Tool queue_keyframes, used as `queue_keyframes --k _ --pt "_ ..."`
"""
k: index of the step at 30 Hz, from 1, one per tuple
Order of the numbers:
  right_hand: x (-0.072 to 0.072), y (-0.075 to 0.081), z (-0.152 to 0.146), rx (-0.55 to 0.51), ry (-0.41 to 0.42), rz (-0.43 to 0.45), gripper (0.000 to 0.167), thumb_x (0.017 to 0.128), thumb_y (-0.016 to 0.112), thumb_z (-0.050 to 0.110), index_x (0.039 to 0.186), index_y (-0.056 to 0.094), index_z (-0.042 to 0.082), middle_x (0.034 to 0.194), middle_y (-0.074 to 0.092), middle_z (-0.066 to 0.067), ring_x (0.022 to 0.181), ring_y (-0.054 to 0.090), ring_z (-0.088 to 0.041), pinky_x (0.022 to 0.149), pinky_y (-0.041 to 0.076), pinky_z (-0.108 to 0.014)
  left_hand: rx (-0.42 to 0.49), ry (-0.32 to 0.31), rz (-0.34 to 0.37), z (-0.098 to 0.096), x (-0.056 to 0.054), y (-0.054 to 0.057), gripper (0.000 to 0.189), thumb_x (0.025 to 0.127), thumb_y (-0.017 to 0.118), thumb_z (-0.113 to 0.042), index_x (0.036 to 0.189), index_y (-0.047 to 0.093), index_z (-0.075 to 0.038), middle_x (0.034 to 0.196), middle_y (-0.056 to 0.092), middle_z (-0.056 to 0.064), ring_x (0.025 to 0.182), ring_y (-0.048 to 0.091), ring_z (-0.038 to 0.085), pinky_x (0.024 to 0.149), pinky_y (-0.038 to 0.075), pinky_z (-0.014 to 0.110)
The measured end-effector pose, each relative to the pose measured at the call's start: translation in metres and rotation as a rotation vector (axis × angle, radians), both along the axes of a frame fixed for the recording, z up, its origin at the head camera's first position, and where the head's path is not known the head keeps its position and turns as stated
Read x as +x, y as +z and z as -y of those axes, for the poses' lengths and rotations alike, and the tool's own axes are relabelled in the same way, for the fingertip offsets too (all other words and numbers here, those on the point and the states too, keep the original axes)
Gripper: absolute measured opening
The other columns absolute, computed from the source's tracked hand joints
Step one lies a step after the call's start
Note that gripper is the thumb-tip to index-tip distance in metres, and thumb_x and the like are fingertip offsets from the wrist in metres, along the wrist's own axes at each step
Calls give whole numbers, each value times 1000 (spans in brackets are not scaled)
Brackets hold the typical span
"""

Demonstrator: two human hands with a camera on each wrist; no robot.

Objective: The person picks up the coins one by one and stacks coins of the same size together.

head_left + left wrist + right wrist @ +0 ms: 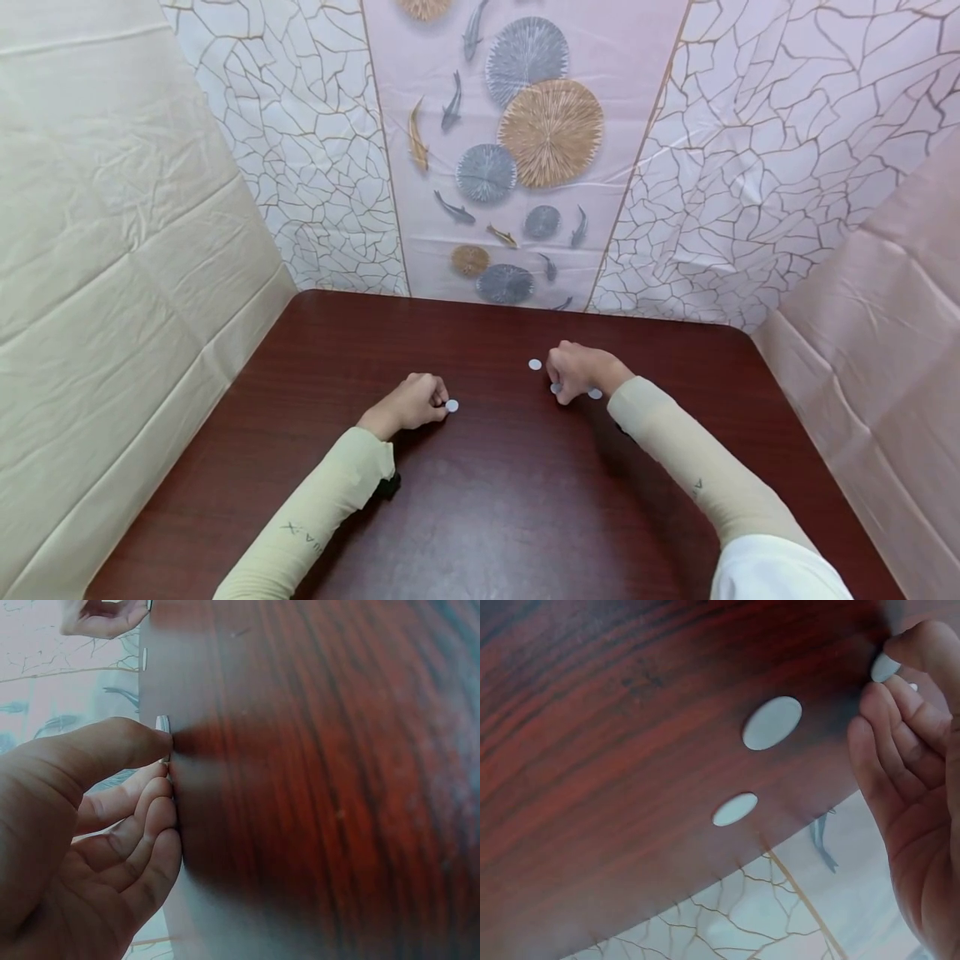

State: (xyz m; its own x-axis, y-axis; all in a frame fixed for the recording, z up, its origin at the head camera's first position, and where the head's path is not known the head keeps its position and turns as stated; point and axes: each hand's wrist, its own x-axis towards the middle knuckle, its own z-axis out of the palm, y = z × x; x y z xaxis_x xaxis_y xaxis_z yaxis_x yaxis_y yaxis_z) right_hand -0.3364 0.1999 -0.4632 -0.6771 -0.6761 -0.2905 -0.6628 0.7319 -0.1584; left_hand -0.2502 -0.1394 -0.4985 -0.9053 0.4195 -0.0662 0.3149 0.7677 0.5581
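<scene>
Small white round discs lie on a dark red-brown wooden table (480, 500). Left of the table's middle, the left hand (408, 403) pinches one white disc (452, 406) between thumb and fingertips, low against the tabletop. From the left wrist, that disc (163, 724) appears edge-on at the thumb tip. Farther right, the right hand (582, 370) holds another disc (886, 667) between its thumb and fingers. Two more discs, a nearer one (772, 723) and a farther one (735, 809), lie flat beside the right hand. One disc (535, 364) sits just left of the right hand's knuckles.
A patterned curtain (495, 150) with fish and round motifs hangs behind the table's far edge. Plain beige cloth walls (127, 250) flank both sides. Both forearms wear pale sleeves (690, 458), and a black object (387, 486) shows under the left wrist.
</scene>
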Motion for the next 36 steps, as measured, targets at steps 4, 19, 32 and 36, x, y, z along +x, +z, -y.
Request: queue_keyframes --k 4,19,32,36 --pt "-1 -5 0 19 -27 -9 23 79 82 19 67 63 17 63 57 7 56 48 -7 55 40 -22 -5 -2 1 1 0 -1 7 95 76 -8 99 72 -9 96 70 1 86 63 11 81 56 31" --pt "5 -1 5 -72 -1 -8 36 77 83 18 64 49 19 57 34 11 54 27 -6 54 28 -23 -19 1 12 -1 -1 1 7 95 77 -9 100 72 -8 97 71 1 86 63 11 81 56 31" --pt "15 9 30 -86 19 -1 19 82 82 22 80 64 16 72 63 4 60 55 -9 60 45 -23 -12 9 21 -2 0 1 6 96 76 -10 100 72 -9 97 71 1 87 64 11 83 57 32" --pt "22 11 41 -106 37 -8 18 80 82 20 81 65 15 72 62 4 58 51 -8 58 43 -23 -12 6 19 -2 1 2 6 96 76 -9 101 72 -8 98 70 1 89 64 12 83 57 33"
